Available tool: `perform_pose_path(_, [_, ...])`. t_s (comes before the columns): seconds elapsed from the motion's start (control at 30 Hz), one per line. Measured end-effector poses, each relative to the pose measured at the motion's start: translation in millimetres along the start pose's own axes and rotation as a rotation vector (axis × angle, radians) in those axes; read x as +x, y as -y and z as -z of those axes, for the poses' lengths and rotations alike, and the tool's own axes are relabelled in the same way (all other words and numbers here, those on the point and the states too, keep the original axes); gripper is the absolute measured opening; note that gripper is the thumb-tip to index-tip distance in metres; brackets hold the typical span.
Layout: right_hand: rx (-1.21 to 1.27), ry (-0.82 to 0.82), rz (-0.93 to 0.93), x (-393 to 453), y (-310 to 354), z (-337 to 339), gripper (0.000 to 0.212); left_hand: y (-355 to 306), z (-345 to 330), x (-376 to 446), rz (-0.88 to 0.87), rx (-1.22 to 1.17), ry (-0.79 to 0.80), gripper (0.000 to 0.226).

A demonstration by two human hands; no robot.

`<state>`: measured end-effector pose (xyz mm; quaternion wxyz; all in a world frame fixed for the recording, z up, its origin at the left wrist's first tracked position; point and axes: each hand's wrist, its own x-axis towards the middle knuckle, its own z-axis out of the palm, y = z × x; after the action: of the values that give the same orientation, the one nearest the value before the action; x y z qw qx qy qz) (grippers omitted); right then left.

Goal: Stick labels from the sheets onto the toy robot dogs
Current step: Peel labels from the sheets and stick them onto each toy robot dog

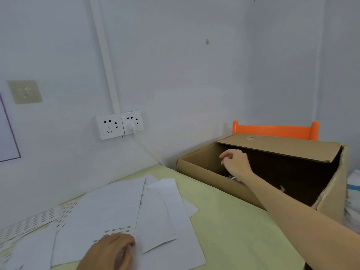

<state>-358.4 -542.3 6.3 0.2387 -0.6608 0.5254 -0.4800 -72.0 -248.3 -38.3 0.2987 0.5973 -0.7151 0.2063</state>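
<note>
On worktop: several overlapping label sheets, one cardboard box. Two hands: left hand curled, pressing sheets; right hand loosely curled over box, holding nothing.

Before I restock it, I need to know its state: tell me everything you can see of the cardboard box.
The cardboard box is plain brown corrugated card, open-topped, standing past the table's right edge. One flap lies partly over the far side; the right edge looks ragged. The inside is dark, with small pale bits barely visible. The right hand reaches over its near wall.

White wall w/ sockets, orange chair
</note>
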Motion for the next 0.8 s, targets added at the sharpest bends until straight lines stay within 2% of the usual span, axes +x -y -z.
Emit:
perform_pose_path(0.1, [-0.191,0.096,0.264,-21.1,29.0,-19.1,0.027,2.0,3.8,-2.6,0.002,-0.008,0.100,0.030])
perform_pose_path(0.17, [-0.228,0.182,0.422,-40.9,53.6,-37.6,0.028,0.3,6.3,-2.2,0.024,-0.026,0.128,0.028])
perform_pose_path(0.23, [-0.185,0.345,0.502,-70.5,83.9,-59.6,0.029,0.6,8.3,-6.1,0.067,-0.014,0.146,0.020])
perform_pose_path(0.37, [-0.016,0.779,0.538,-142.2,138.5,-106.0,0.031,8.4,13.8,-13.3,0.368,-0.169,0.181,0.021])
perform_pose_path(0.43, [0.036,0.944,0.575,-178.5,155.4,-128.2,0.036,8.3,19.8,-12.6,0.507,-0.428,0.111,0.029])
perform_pose_path(0.5, [0.053,0.968,0.663,-207.8,162.9,-143.2,0.039,7.0,27.4,-12.3,0.668,-0.648,-0.040,0.037])
perform_pose_path(0.6, [0.089,0.897,0.726,-225.3,159.4,-150.2,0.034,12.3,28.8,-14.9,0.836,-0.696,-0.257,0.031])
perform_pose_path(0.67, [0.010,0.868,0.756,-225.4,150.1,-150.9,0.036,14.8,35.3,-12.4,0.930,-0.723,-0.368,0.027])
perform_pose_path(0.73, [-0.084,0.861,0.814,-224.2,140.7,-151.8,0.038,15.9,48.6,-6.1,0.980,-0.719,-0.372,0.025])
perform_pose_path(0.8, [-0.145,0.826,0.876,-223.3,137.3,-154.8,0.038,19.4,69.3,-0.1,0.972,-0.720,-0.261,0.022])
